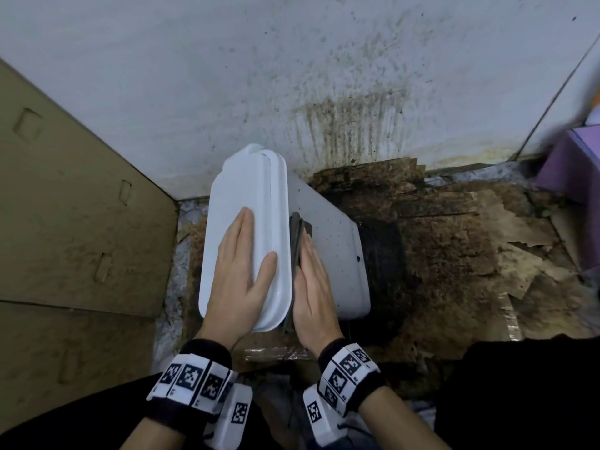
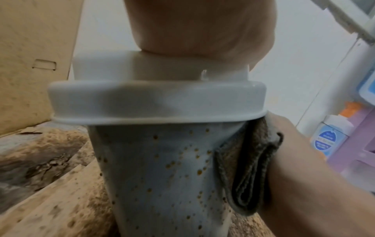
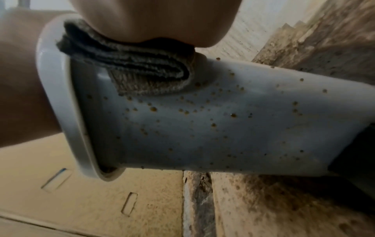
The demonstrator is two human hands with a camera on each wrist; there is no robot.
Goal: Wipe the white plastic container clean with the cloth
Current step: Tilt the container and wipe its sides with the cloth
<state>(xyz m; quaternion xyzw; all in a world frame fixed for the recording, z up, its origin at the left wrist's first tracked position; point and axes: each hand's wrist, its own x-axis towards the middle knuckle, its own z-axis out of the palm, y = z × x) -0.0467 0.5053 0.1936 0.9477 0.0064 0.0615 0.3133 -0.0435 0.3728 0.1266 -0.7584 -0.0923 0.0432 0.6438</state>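
Observation:
The white plastic container (image 1: 331, 254) lies tilted on its side, its lid (image 1: 246, 203) facing left and up. Brown droplets speckle its side wall (image 3: 223, 128). My left hand (image 1: 242, 258) rests flat on the lid with straight fingers; its palm (image 2: 202, 24) shows in the left wrist view. My right hand (image 1: 313, 287) presses a folded grey cloth (image 1: 297, 235) flat against the container's side, right under the lid rim (image 3: 54, 96). The cloth (image 2: 249, 168) is sandwiched between that palm and the wall; its folds (image 3: 129, 64) stick out past the hand.
Stained brown cardboard (image 1: 454, 241) covers the floor under the container. A cardboard panel (image 1: 74, 206) stands at the left. The white wall (image 1: 324, 76) behind is spattered. A purple shelf (image 1: 571, 164) with bottles (image 2: 328, 137) is at the right.

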